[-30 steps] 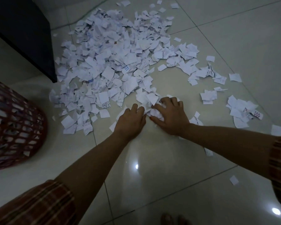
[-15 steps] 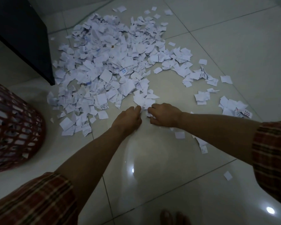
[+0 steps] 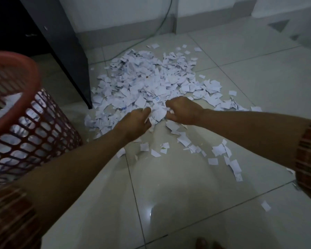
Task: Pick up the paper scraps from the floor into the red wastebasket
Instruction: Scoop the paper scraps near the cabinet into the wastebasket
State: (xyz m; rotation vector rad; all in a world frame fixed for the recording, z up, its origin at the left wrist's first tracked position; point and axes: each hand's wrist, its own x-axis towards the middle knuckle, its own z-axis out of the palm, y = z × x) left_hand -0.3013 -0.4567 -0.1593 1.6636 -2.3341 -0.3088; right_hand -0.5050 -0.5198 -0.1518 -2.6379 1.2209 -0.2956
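Note:
A wide heap of white paper scraps covers the tiled floor ahead of me. My left hand and my right hand are close together at the heap's near edge, both with curled fingers gripping a bunch of scraps held between them, slightly above the floor. Loose scraps lie scattered below and to the right of my hands. The red wastebasket, a mesh basket with white paper inside, stands at the left, apart from my left forearm.
A dark cabinet panel rises behind the basket, left of the heap. A thin cable runs along the floor to the back wall. Glossy floor tiles reflect light near me. My toes show at the bottom edge.
Both hands have closed on a bunch of scraps and lifted it off the floor. My view has tipped up, showing the basket's rim and the back wall.

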